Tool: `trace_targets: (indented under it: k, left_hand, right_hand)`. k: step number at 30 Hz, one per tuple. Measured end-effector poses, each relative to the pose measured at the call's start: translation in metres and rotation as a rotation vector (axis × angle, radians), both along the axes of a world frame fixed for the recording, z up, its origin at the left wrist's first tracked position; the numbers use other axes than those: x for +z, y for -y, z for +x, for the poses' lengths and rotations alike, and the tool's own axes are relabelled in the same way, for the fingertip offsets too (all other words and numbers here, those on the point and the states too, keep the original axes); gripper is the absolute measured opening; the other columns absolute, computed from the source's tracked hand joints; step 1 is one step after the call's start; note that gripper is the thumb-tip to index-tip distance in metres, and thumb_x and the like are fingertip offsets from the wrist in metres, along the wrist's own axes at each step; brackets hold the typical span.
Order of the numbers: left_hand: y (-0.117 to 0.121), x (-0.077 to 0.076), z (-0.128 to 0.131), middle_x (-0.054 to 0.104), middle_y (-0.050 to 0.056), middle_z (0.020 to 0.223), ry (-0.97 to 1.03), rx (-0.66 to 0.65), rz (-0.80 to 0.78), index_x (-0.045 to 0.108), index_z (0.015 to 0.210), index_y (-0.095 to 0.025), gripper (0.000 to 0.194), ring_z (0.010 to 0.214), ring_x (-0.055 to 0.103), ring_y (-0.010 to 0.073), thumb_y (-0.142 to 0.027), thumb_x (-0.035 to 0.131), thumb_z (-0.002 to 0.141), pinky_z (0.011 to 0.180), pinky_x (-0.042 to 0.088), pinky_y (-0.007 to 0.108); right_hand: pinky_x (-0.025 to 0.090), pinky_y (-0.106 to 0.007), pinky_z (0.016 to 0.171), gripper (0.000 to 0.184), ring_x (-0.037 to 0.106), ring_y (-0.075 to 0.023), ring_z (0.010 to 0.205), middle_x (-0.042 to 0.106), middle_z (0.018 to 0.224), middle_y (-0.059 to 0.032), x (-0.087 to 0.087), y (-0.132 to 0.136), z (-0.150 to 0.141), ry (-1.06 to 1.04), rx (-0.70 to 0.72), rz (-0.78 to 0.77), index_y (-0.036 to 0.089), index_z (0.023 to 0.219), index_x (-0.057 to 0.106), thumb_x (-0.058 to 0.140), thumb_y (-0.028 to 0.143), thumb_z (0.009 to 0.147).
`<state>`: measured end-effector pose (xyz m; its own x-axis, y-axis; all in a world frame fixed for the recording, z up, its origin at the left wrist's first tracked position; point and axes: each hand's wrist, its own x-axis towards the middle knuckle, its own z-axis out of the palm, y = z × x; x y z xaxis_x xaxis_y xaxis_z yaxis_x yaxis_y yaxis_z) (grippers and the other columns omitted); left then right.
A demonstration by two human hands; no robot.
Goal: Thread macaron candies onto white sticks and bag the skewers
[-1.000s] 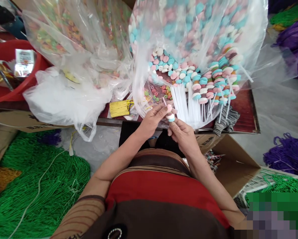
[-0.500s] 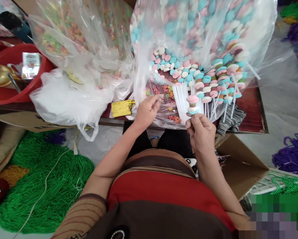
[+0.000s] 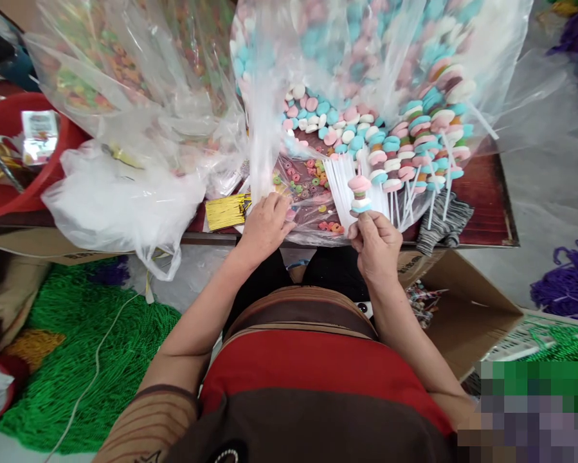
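Observation:
My right hand [image 3: 376, 243] is closed round the lower end of a white stick and holds up a candy skewer [image 3: 359, 193] with pink, white and blue pieces stacked on it. My left hand [image 3: 265, 224] rests palm down with curled fingers on the plastic over small coloured ring candies [image 3: 312, 182]; what its fingertips pinch is hidden. Beside the skewer lies a bundle of white sticks [image 3: 341, 186]. Behind it sit loose pastel candies [image 3: 337, 125] in a big clear bag and a pile of finished skewers [image 3: 428, 145].
A dark red table [image 3: 486, 193] carries a second clear bag of ring candies [image 3: 125, 77], a white plastic bag [image 3: 119, 199], gold twist ties [image 3: 225, 211] and a red basin [image 3: 13, 154]. Green beads [image 3: 76, 360] lie at lower left, an open cardboard box [image 3: 462, 315] and purple beads [image 3: 568, 283] at right.
The hands have parted: my right hand lifted the skewer upright, and my left hand went left and down onto the ring candies.

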<state>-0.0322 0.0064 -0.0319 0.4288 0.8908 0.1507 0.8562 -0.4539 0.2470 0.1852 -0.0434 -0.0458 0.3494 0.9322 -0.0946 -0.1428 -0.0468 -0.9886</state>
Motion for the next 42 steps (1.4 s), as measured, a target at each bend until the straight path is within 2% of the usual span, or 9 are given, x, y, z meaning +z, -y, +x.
trace_targets:
  k: [3,6,8,14,20,24,30,37,42]
  left_hand:
    - [-0.001,0.003,0.0,0.068,0.014,0.118,-0.036,0.001,-0.019,0.064,0.122,-0.015,0.033,0.11,0.063,0.0294,-0.028,0.068,0.092,0.097,0.051,0.041]
    - [-0.007,0.003,0.001,0.07,0.013,0.105,-0.065,0.0,-0.041,0.07,0.102,-0.016,0.015,0.101,0.065,0.0281,-0.025,0.059,0.098,0.09,0.051,0.039]
    - [-0.011,0.001,0.002,0.071,0.012,0.098,-0.063,-0.007,-0.044,0.071,0.093,-0.017,0.019,0.096,0.066,0.027,-0.021,0.053,0.099,0.087,0.051,0.038]
    - [-0.022,-0.002,0.014,0.071,0.011,0.11,-0.013,0.047,-0.001,0.072,0.112,-0.019,0.021,0.097,0.066,0.0245,-0.022,0.056,0.099,0.082,0.049,0.035]
    - [-0.027,-0.003,0.024,0.07,0.012,0.095,-0.068,-0.09,-0.018,0.073,0.082,-0.018,0.024,0.097,0.063,0.0273,-0.024,0.057,0.098,0.082,0.047,0.039]
    - [-0.023,0.001,0.022,0.071,0.013,0.096,-0.054,-0.155,-0.026,0.076,0.086,-0.018,0.022,0.106,0.063,0.0316,-0.023,0.057,0.097,0.086,0.047,0.044]
    - [-0.041,0.005,0.025,0.072,0.013,0.106,0.012,-0.007,-0.04,0.075,0.112,-0.018,0.027,0.101,0.065,0.0297,-0.018,0.053,0.097,0.086,0.047,0.042]
    - [-0.055,-0.009,0.022,0.071,0.01,0.099,0.132,-0.037,-0.048,0.076,0.096,-0.02,0.016,0.098,0.064,0.0273,-0.017,0.061,0.092,0.088,0.049,0.041]
    - [-0.057,-0.005,0.008,0.073,0.007,0.099,0.226,0.094,-0.053,0.073,0.094,-0.021,0.017,0.1,0.064,0.0248,-0.017,0.057,0.093,0.093,0.051,0.039]
  right_hand:
    - [0.024,-0.022,0.042,0.037,0.035,-0.0059,0.044,0.053,0.057,0.0061,-0.001,0.001,0.001,0.027,0.005,0.0,0.02,0.086,0.067,0.071,0.057,0.086]
    - [0.025,-0.022,0.042,0.037,0.035,-0.0063,0.044,0.053,0.057,0.0059,-0.002,0.002,0.001,0.033,0.0,-0.005,0.02,0.086,0.068,0.072,0.057,0.086]
    - [0.024,-0.021,0.042,0.036,0.036,-0.0064,0.045,0.053,0.057,0.0059,-0.003,0.002,0.001,0.022,-0.001,-0.001,0.021,0.087,0.068,0.072,0.057,0.085]
    - [0.024,-0.022,0.042,0.037,0.035,-0.0064,0.045,0.053,0.058,0.006,-0.004,0.002,0.0,0.021,0.005,-0.016,0.02,0.089,0.069,0.071,0.057,0.086]
    - [0.025,-0.023,0.043,0.038,0.036,-0.0076,0.046,0.053,0.058,0.0056,-0.004,0.003,0.0,0.056,0.011,-0.019,0.021,0.089,0.068,0.069,0.059,0.087]
    - [0.026,-0.024,0.044,0.038,0.037,-0.0079,0.047,0.053,0.059,0.0054,-0.004,0.004,0.0,0.054,0.018,-0.017,0.021,0.089,0.069,0.069,0.059,0.087]
    - [0.026,-0.023,0.044,0.035,0.035,-0.0069,0.045,0.055,0.057,0.0056,-0.003,0.005,-0.001,0.014,0.016,0.003,0.02,0.089,0.07,0.072,0.056,0.087]
    - [0.023,-0.023,0.043,0.032,0.035,-0.0063,0.045,0.056,0.058,0.0054,-0.005,0.005,0.0,-0.022,0.025,0.015,0.02,0.089,0.071,0.072,0.052,0.088]
    - [0.024,-0.023,0.044,0.035,0.035,-0.0062,0.045,0.055,0.058,0.0056,-0.005,0.006,0.0,-0.004,0.029,0.01,0.02,0.084,0.069,0.071,0.054,0.088]
